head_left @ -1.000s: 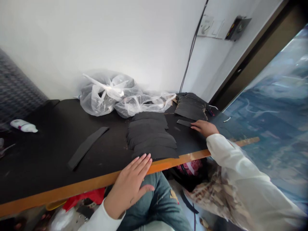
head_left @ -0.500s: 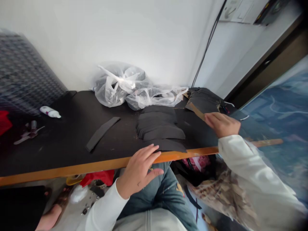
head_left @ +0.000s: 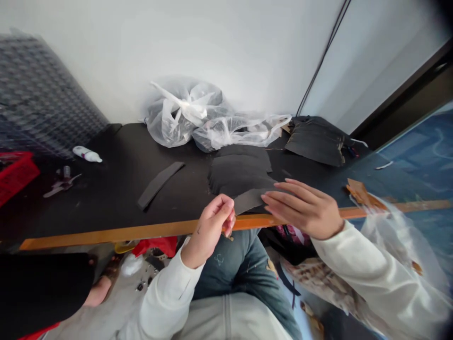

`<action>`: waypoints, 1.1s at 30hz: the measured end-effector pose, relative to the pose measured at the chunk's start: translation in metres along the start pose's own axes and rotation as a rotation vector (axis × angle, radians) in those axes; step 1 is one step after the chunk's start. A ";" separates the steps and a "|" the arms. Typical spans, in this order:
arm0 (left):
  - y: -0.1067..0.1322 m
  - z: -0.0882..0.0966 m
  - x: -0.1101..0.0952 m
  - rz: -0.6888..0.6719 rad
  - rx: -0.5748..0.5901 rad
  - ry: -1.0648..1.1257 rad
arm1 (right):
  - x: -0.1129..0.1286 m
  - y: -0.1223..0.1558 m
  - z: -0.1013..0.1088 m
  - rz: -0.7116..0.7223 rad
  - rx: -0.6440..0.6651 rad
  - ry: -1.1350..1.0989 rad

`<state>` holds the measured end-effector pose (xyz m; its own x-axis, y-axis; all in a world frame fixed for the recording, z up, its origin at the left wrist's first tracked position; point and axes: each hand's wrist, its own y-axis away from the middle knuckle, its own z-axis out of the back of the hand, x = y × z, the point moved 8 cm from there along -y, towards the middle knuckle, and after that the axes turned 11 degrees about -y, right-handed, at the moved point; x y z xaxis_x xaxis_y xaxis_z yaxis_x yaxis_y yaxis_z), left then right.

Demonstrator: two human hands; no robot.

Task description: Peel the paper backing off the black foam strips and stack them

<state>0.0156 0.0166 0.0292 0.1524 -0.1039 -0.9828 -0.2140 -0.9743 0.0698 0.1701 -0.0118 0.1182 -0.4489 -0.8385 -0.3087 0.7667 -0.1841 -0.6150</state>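
Over the table's front edge, my left hand [head_left: 211, 229] is closed, its thumb and fingers pinching the left end of a curved dark grey strip [head_left: 247, 200]. My right hand [head_left: 306, 208] lies across the strip's right end, fingers stretched out and palm down, touching it. Behind the two hands is a fanned stack of similar black strips [head_left: 239, 167]. A separate curved strip [head_left: 161, 185] lies to the left. At the back right sits another black stack [head_left: 316, 140].
Tied clear plastic bags [head_left: 184, 113] rest against the wall. A white bottle [head_left: 87, 154], scissors [head_left: 62, 185] and a red basket [head_left: 17, 177] are at the left. Brown scraps [head_left: 366, 193] stick out of a plastic bag [head_left: 392, 226] at the right edge. Another person's arm [head_left: 98, 290] shows lower left.
My right hand has let go of a brown strip and moved left to the dark strip. My left hand went from spread fingers to pinching that strip. The view shifted slightly.
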 end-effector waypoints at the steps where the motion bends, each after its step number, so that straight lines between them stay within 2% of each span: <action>1: 0.002 0.001 0.000 -0.041 -0.017 -0.056 | 0.001 -0.005 -0.004 -0.075 0.018 -0.051; 5: 0.011 -0.005 -0.004 -0.208 -0.067 -0.294 | 0.018 -0.024 -0.023 -0.363 0.064 -0.316; 8: 0.017 -0.011 -0.010 -0.316 -0.059 -0.334 | 0.025 -0.027 -0.040 -0.589 0.048 -0.577; 12: 0.017 -0.012 -0.003 -0.279 0.029 -0.245 | 0.027 -0.007 -0.068 -0.891 -0.064 -1.121; 15: 0.014 -0.012 0.006 -0.234 0.110 -0.128 | 0.022 0.017 -0.078 -1.131 -0.280 -1.407; 18: 0.013 -0.011 0.015 -0.147 0.154 0.105 | 0.010 0.042 -0.075 -1.339 -0.677 -1.611; 20: 0.014 -0.011 0.020 -0.054 0.166 0.258 | -0.001 0.055 -0.064 -1.366 -0.935 -1.667; 22: 0.018 -0.009 0.025 0.022 0.174 0.319 | -0.014 0.068 -0.046 -1.303 -1.165 -1.653; 24: 0.025 -0.001 0.025 0.020 0.175 0.244 | -0.025 0.080 -0.027 -1.200 -1.358 -1.631; 26: 0.034 0.014 0.023 -0.036 0.145 0.025 | -0.033 0.090 -0.011 -1.090 -1.492 -1.632; 28: 0.043 0.031 0.020 -0.081 0.103 -0.249 | -0.037 0.097 0.003 -1.009 -1.584 -1.605; 30: 0.052 0.046 0.017 -0.080 0.057 -0.473 | -0.035 0.102 0.013 -1.029 -1.603 -1.496; 33: 0.062 0.057 0.002 -0.116 -0.111 -0.766 | -0.019 0.093 0.025 -1.085 -1.483 -1.204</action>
<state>-0.0528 -0.0328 0.0217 -0.5488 0.1275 -0.8262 -0.1332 -0.9890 -0.0641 0.2612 -0.0260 0.0853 0.5278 -0.6478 0.5494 -0.5812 -0.7471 -0.3226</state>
